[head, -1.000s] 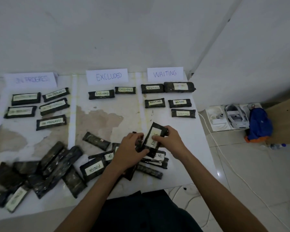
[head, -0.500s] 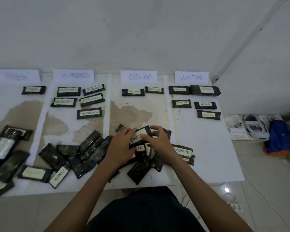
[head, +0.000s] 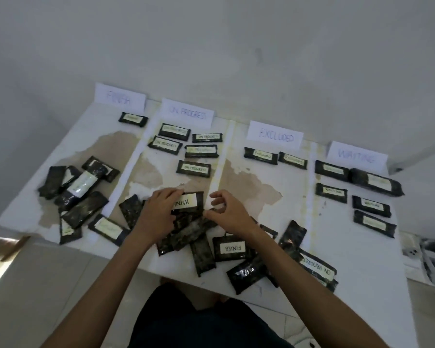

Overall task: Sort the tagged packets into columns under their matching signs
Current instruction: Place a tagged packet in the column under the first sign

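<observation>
Right hand [head: 226, 212] off FINISH packet [head: 189, 202], left hand [head: 158, 214] still gripping it

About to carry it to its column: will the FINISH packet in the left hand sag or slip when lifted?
Probably fairly stiff: the FINISH packet looks flat and straight though the left hand holds only one end. Its dark wrap looks glossy, so it may slip; pinch firmly. Being flat, it should not roll.
</observation>
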`<action>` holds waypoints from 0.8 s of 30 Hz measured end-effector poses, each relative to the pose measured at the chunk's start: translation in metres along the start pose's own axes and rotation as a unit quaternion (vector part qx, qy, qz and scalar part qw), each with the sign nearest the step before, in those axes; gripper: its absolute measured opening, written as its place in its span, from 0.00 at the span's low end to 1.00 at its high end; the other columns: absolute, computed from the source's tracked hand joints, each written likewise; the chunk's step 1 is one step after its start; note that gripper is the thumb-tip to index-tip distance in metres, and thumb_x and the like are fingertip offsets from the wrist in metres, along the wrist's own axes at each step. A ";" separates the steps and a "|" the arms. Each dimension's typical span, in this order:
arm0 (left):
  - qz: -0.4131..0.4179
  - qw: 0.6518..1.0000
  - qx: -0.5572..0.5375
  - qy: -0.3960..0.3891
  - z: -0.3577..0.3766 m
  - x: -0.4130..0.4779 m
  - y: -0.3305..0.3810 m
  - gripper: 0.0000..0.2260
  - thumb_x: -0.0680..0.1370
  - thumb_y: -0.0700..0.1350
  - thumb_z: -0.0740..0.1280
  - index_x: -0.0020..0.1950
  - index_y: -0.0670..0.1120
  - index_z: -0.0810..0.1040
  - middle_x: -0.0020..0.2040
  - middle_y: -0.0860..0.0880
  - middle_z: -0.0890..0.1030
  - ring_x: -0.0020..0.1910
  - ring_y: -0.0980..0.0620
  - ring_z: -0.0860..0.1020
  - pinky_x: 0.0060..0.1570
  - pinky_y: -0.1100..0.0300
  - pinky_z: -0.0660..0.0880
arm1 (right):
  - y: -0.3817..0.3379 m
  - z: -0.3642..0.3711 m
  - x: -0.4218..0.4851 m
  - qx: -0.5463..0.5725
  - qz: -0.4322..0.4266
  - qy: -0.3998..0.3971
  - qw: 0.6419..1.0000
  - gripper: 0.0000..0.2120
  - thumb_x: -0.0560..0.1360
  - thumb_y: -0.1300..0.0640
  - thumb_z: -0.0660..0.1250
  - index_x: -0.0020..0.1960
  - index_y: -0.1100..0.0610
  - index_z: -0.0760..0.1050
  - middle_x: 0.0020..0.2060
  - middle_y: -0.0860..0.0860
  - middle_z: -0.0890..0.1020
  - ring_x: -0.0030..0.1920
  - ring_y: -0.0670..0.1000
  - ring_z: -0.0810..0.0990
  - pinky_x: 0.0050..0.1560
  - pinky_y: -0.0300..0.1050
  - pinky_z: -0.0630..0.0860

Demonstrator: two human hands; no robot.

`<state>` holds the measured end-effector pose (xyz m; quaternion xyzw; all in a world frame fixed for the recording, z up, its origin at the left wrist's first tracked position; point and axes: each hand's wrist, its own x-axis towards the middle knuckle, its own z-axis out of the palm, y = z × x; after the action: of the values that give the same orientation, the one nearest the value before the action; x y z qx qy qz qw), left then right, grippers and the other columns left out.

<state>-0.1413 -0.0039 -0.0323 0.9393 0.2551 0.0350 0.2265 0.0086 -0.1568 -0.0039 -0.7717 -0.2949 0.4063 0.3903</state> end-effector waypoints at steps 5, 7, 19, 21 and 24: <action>-0.014 1.000 -0.005 0.021 -0.033 0.012 -0.064 0.28 0.66 0.35 0.69 0.66 0.43 0.71 0.62 0.43 0.74 0.60 0.39 0.71 0.55 0.45 0.73 | -0.033 0.036 0.041 -0.036 -0.019 0.003 0.999 0.18 0.72 0.53 0.71 0.60 0.54 0.71 0.52 0.50 0.76 0.42 0.44 0.76 0.42 0.34 0.72; -0.018 1.000 -0.007 0.014 -0.045 0.019 -0.090 0.28 0.66 0.36 0.67 0.67 0.43 0.71 0.62 0.42 0.74 0.59 0.38 0.71 0.55 0.43 0.72 | -0.045 0.053 0.059 -0.043 -0.013 0.006 0.999 0.18 0.72 0.53 0.71 0.60 0.54 0.72 0.53 0.51 0.76 0.42 0.45 0.75 0.42 0.34 0.71; -0.015 0.999 0.017 -0.034 -0.103 0.099 -0.247 0.28 0.68 0.33 0.69 0.68 0.43 0.69 0.65 0.43 0.73 0.62 0.41 0.69 0.59 0.43 0.70 | -0.099 0.158 0.175 -0.106 0.001 -0.015 0.994 0.17 0.74 0.53 0.68 0.61 0.55 0.72 0.56 0.52 0.75 0.47 0.51 0.78 0.48 0.44 0.75; -0.005 0.999 0.027 -0.042 -0.104 0.118 -0.266 0.29 0.68 0.33 0.69 0.68 0.43 0.68 0.66 0.43 0.72 0.64 0.41 0.68 0.61 0.44 0.69 | -0.104 0.169 0.192 -0.110 0.006 -0.016 0.994 0.17 0.74 0.54 0.68 0.61 0.55 0.72 0.57 0.53 0.75 0.48 0.53 0.78 0.51 0.47 0.77; 0.012 0.997 0.047 -0.055 -0.102 0.150 -0.288 0.27 0.70 0.33 0.67 0.69 0.43 0.68 0.67 0.43 0.71 0.66 0.41 0.67 0.62 0.45 0.68 | -0.107 0.182 0.216 -0.108 0.019 -0.017 0.994 0.15 0.74 0.55 0.67 0.60 0.56 0.72 0.57 0.54 0.75 0.47 0.53 0.78 0.51 0.47 0.77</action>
<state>-0.1630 0.3328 -0.0767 0.9525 0.2320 -0.0264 0.1953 -0.0548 0.1320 -0.0657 -0.8077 -0.3289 0.3925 0.2921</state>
